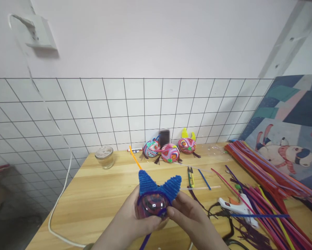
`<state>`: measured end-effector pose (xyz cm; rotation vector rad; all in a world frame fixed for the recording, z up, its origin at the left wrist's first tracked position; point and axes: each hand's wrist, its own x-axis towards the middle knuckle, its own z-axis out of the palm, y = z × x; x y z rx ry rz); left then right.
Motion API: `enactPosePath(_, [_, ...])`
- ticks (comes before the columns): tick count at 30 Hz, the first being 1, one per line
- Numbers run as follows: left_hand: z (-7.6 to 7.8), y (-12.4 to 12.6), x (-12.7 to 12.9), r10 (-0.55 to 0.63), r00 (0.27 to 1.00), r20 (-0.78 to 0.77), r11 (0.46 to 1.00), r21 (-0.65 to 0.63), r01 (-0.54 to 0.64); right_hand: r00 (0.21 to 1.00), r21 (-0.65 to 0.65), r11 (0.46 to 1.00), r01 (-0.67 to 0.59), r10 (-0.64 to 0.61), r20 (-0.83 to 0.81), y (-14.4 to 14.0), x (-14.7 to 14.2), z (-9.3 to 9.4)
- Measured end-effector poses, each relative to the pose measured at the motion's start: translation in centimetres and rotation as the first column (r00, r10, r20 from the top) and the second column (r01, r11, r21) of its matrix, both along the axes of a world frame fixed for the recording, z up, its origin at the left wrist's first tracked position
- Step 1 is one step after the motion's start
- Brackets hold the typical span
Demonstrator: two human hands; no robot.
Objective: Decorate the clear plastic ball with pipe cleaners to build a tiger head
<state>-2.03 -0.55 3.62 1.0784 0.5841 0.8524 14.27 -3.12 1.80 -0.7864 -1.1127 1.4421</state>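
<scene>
I had both hands up over the near edge of the wooden table, sharing one thing between them: a clear plastic ball with purple and pink colour inside and two blue chenille ears on top. My left hand cupped the ball from about 8 o'clock, thumb laid across its lower front, fingers wrapped behind. My right hand pinched its side from about 4 o'clock, fingertips against the shell just under the right ear. Both hands were closed on the ball, holding it clear of the table top.

The ball sat upright, ears pointing to 12 o'clock and splaying slightly toward 11 and 1. Its round face was turned toward me. With the ears it ran a little taller than wide, so its long axis stood near vertical. A blue pipe cleaner tail hung from beneath it toward 7 o'clock.

At 12 o'clock, against the tiled wall, three finished faces stood in a row. A glass jar stood at 10 o'clock. A glue gun lay at 3 o'clock, beside a heap of pipe cleaners stretching toward 2 o'clock. Small green snips lay at 1 o'clock.
</scene>
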Motion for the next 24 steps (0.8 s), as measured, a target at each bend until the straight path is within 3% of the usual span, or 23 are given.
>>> enactPosePath(15, [0.5, -0.4, 0.6, 0.093, 0.996, -0.009, 0.996, 0.014, -0.093, 0.998, 0.020, 1.000, 0.012, -0.011, -0.062, 0.0, -0.5, -0.2])
enactPosePath(24, [-1.7, 0.2, 1.2, 0.168, 0.986, -0.021, 0.985, 0.050, -0.167, 0.999, 0.003, 1.000, 0.004, -0.004, -0.040, 0.0, -0.2, -0.3])
